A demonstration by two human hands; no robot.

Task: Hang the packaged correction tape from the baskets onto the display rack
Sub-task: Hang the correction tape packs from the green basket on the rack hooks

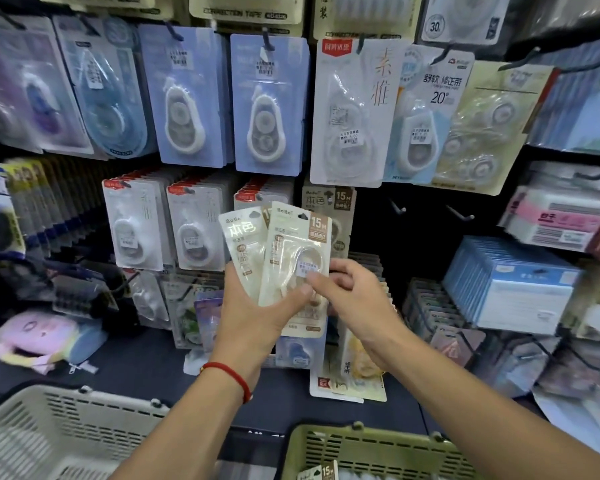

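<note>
My left hand (257,317) holds a fanned stack of beige correction tape packs (245,244) upright in front of the display rack. My right hand (354,296) pinches the front pack (295,251) of that stack at its lower right, thumb on the price sticker. Behind the packs, matching beige packs (328,202) hang on a hook of the display rack. Two bare hooks (397,207) (459,213) stick out to the right of them. A green basket (371,452) at the bottom holds one more beige pack (321,472). A white basket (63,431) sits at the bottom left.
Rows of other correction tape packs (269,105) hang above and to the left. Blue boxes (510,282) and stacked stationery fill the shelves on the right. A pastel pouch (45,336) lies on the dark ledge at the left. Loose packs (350,372) lean on the ledge.
</note>
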